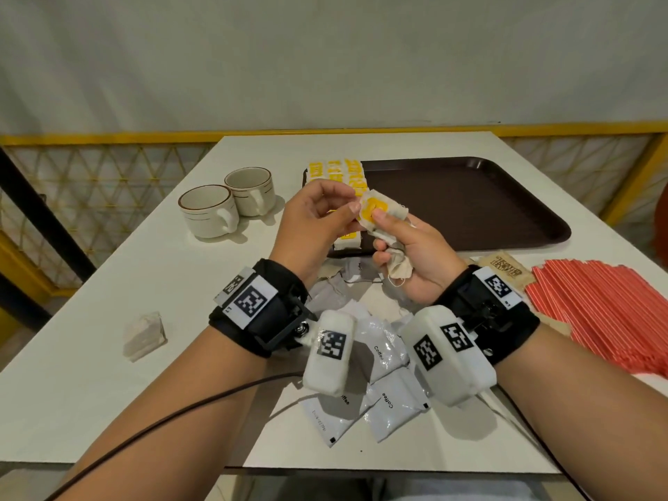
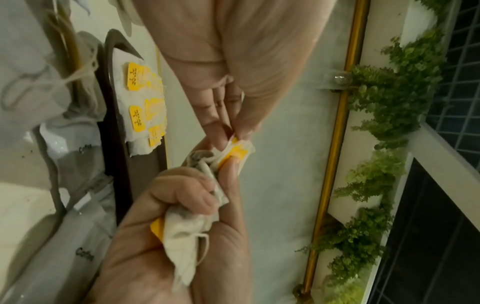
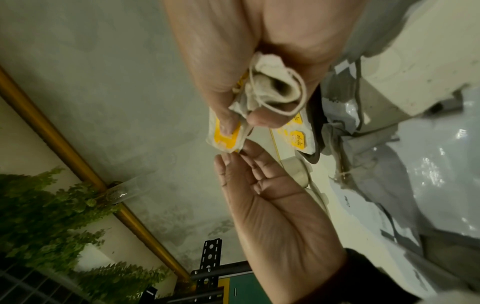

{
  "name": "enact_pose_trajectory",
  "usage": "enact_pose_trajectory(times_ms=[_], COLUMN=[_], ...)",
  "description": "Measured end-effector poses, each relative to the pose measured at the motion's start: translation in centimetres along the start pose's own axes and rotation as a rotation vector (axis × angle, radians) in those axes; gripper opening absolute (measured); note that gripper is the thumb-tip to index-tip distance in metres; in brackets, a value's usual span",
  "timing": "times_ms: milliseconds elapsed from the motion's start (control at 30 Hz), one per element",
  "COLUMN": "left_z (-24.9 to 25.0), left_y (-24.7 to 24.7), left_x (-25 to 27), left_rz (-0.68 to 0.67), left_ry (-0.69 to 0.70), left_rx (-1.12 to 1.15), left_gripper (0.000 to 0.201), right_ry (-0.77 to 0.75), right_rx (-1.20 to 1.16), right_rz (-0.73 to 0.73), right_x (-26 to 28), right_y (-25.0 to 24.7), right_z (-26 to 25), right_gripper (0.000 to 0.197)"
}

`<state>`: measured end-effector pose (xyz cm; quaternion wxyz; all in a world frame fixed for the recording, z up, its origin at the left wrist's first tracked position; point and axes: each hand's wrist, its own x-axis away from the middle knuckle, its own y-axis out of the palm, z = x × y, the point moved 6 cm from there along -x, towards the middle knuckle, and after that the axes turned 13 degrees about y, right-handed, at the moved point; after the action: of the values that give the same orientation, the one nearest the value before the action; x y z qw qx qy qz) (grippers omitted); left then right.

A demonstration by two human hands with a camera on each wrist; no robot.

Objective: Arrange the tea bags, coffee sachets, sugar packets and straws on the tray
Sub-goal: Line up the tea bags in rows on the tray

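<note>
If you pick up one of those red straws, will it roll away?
Probably. The red straws look thin and round, lying loose on the table, so a nudged one would likely roll. They also look light, so one could slip from a loose grip.

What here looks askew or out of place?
Tea bags are bunched, crumpled, in the right hand, not flat. Coffee sachets lie jumbled on the table; most of the tray is bare.
</note>
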<state>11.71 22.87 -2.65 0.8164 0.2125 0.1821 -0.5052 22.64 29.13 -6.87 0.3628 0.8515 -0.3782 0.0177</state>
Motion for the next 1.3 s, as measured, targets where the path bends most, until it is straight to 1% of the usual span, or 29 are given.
enact_pose_trajectory(times_ms=[100, 167, 267, 333, 400, 467, 500, 567, 633, 733, 833, 933, 1033, 1133, 1200, 1267, 1300], left_z=[0.0, -0.1, -0.3, -0.3, -0.2, 0.0, 0.2, 0.4, 0.5, 0.2, -0.2, -0.3, -0.3, -0.4, -0.4, -0.4, -0.4], left_y=[-0.2, 0.0, 0.3, 0.3, -0.4, -1.8, -2.5, -3.7, -4.3, -4.3, -4.0, -4.0, -4.3, -4.6, -4.6, -4.5, -4.5], left_x=[0.2, 0.4, 0.7, 0.7, 0.4, 0.0, -0.1, -0.4, -0.6, -0.7, -0.6, -0.6, -0.6, -0.7, -0.7, -0.7, -0.8], left_rz=[0.065, 0.062, 0.022, 0.028, 0.082, 0.157, 0.190, 0.227, 0.217, 0.161, 0.133, 0.120, 0.119, 0.136, 0.139, 0.132, 0.127], left_ry=[-0.034, -0.042, -0.027, -0.027, -0.035, -0.038, -0.032, -0.014, -0.020, -0.055, -0.075, -0.078, -0.064, -0.054, -0.048, -0.041, -0.039], left_rx=[0.088, 0.114, -0.036, -0.079, -0.036, 0.008, 0.019, 0.032, 0.031, 0.002, -0.023, -0.064, -0.096, -0.132, -0.142, -0.157, -0.166], left_gripper=[0.011, 0.012, 0.023, 0.022, 0.018, 0.015, 0.013, 0.012, 0.016, 0.025, 0.026, 0.025, 0.023, 0.021, 0.021, 0.020, 0.019], right_ry=[0.009, 0.012, 0.022, 0.033, 0.066, 0.148, 0.188, 0.223, 0.196, 0.090, 0.058, 0.040, -0.034, -0.122, -0.169, -0.188, -0.203], right_rx=[-0.008, -0.010, -0.004, 0.013, 0.023, -0.001, -0.011, 0.016, 0.117, 0.365, 0.461, 0.531, 0.620, 0.749, 0.840, 0.876, 0.920], right_rz=[-0.020, -0.027, -0.023, -0.029, -0.032, -0.029, -0.033, -0.034, -0.024, 0.028, 0.033, 0.057, 0.106, 0.108, 0.105, 0.110, 0.124], right_x=[0.1, 0.2, 0.2, 0.2, 0.3, 0.6, 0.8, 1.1, 1.3, 1.3, 1.1, 1.0, 0.9, 0.7, 0.7, 0.6, 0.7], right_y=[0.2, 0.2, 0.2, 0.3, 0.5, 0.5, 0.5, 0.3, 0.2, 0.1, 0.1, -0.2, -0.6, -0.5, -0.4, -0.5, -0.6], right_z=[0.1, 0.1, 0.3, 0.3, 0.2, 0.2, 0.2, 0.0, -0.5, -1.0, -0.8, -0.7, -1.0, -1.1, -1.2, -1.4, -1.6], right_gripper=[0.015, 0.017, 0.018, 0.020, 0.020, 0.020, 0.022, 0.028, 0.031, 0.026, 0.027, 0.018, 0.010, 0.022, 0.023, 0.024, 0.031])
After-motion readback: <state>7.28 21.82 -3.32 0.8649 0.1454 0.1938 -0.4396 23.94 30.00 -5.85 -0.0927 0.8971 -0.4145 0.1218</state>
